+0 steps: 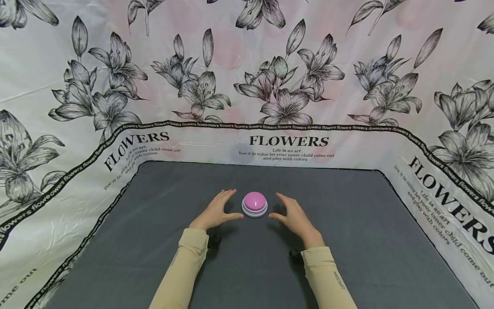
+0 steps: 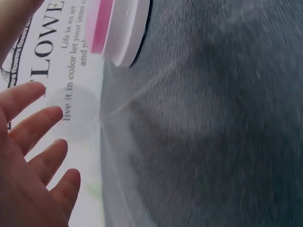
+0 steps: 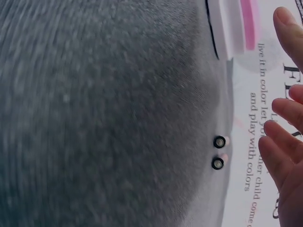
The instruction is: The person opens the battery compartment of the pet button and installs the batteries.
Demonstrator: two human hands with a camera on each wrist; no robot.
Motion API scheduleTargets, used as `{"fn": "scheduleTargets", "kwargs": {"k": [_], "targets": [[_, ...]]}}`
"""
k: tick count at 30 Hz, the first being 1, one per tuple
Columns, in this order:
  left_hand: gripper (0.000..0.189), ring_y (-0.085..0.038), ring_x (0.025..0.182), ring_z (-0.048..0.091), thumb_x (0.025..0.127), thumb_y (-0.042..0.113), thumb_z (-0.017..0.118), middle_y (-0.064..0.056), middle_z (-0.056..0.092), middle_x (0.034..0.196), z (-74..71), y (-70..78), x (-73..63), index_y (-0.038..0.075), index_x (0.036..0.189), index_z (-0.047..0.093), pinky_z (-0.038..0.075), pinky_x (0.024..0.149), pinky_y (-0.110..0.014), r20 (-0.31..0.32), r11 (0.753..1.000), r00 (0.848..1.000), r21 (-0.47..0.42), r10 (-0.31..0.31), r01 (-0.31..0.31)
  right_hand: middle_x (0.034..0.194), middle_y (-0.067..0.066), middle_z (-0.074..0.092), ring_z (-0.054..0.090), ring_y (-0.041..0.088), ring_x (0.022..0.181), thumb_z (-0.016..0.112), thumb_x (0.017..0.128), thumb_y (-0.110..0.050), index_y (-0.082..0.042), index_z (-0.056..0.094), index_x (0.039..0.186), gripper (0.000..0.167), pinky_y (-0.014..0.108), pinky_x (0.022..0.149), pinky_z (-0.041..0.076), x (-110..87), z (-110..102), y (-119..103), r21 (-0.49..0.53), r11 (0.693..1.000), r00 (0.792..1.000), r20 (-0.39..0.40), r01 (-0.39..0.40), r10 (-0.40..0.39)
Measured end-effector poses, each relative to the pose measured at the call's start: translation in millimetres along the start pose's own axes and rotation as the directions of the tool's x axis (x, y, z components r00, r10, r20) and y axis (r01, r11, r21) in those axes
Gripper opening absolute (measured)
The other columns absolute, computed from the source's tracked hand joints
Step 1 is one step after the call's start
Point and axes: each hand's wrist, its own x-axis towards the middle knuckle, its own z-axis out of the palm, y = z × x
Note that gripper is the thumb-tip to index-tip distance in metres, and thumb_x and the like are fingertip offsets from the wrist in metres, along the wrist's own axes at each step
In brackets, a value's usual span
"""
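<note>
A round push button with a glossy pink dome and a white base sits upright on the dark grey table cover. To its left is my left hand, fingers spread and thumb apart, not touching it. On the other side my right hand mirrors it, also apart from the button. Both wrist views catch only a cut-off part of the button, its white base in the left one and its pink dome in the right one. Nothing is held in either palm.
White cloth printed with lilies and lettering rises behind the grey surface and along both sides. Small black devices sit under the wrists. Two tiny black-ringed round things show near the cloth's edge in the right wrist view.
</note>
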Motion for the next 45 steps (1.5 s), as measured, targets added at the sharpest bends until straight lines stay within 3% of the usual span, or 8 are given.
{"fn": "scheduleTargets", "kwargs": {"k": [7, 14, 24, 30, 45], "targets": [[0.093, -0.029, 0.138, 0.012, 0.074, 0.046, 0.075, -0.007, 0.028, 0.148, 9.5, 4.1, 11.5, 0.014, 0.147, 0.028, 0.019, 0.105, -0.050, 0.058, 0.996, 0.997, -0.072, -0.046, 0.050, 0.139, 0.016, 0.041, 0.035, 0.034, 0.126, 0.076, 0.077, -0.032, -0.004, 0.040, 0.139, 0.077, 0.051, 0.099, 0.029, 9.9, 11.2, -4.0, 0.005, 1.000, 1.000, 0.027, -0.001, 0.001], [0.097, -0.027, 0.135, 0.022, 0.071, 0.047, 0.077, -0.010, 0.028, 0.148, 19.9, 3.1, 19.7, 0.015, 0.147, 0.027, 0.025, 0.103, -0.049, 0.062, 0.989, 0.994, -0.106, -0.092, 0.098, 0.139, 0.017, 0.041, 0.035, 0.034, 0.126, 0.075, 0.076, -0.034, -0.003, 0.040, 0.139, 0.078, 0.050, 0.099, 0.030, 16.0, 20.5, -5.9, 0.004, 1.000, 0.999, 0.046, 0.004, -0.004], [0.090, -0.029, 0.131, 0.030, 0.072, 0.030, 0.081, -0.013, 0.034, 0.144, 29.5, -2.9, 26.7, 0.007, 0.144, 0.031, 0.028, 0.102, -0.046, 0.024, 0.977, 0.997, -0.196, -0.078, 0.081, 0.135, 0.017, 0.045, 0.035, 0.034, 0.126, 0.074, 0.077, -0.036, -0.001, 0.042, 0.138, 0.078, 0.049, 0.101, 0.028, 22.9, 28.3, -3.1, -0.010, 1.000, 0.997, 0.075, 0.001, 0.000], [0.084, -0.029, 0.127, 0.038, 0.072, 0.019, 0.081, -0.016, 0.040, 0.139, 33.7, -5.6, 31.6, -0.001, 0.140, 0.036, 0.032, 0.100, -0.041, 0.016, 0.971, 0.999, -0.237, -0.034, 0.036, 0.132, 0.017, 0.048, 0.038, 0.034, 0.124, 0.074, 0.078, -0.032, 0.000, 0.044, 0.135, 0.072, 0.049, 0.100, 0.029, 27.1, 32.9, -2.2, -0.017, 1.000, 0.997, 0.078, 0.002, -0.001], [0.072, -0.030, 0.126, 0.038, 0.078, 0.025, 0.076, -0.018, 0.044, 0.134, 45.2, -9.0, 36.2, -0.002, 0.136, 0.042, 0.029, 0.101, -0.044, -0.017, 0.980, 0.999, -0.198, -0.037, 0.033, 0.128, 0.017, 0.051, 0.043, 0.035, 0.119, 0.072, 0.082, -0.028, -0.003, 0.046, 0.135, 0.064, 0.050, 0.096, 0.033, 33.0, 38.7, -0.3, -0.040, 0.999, 0.996, 0.075, -0.036, 0.039]]}}
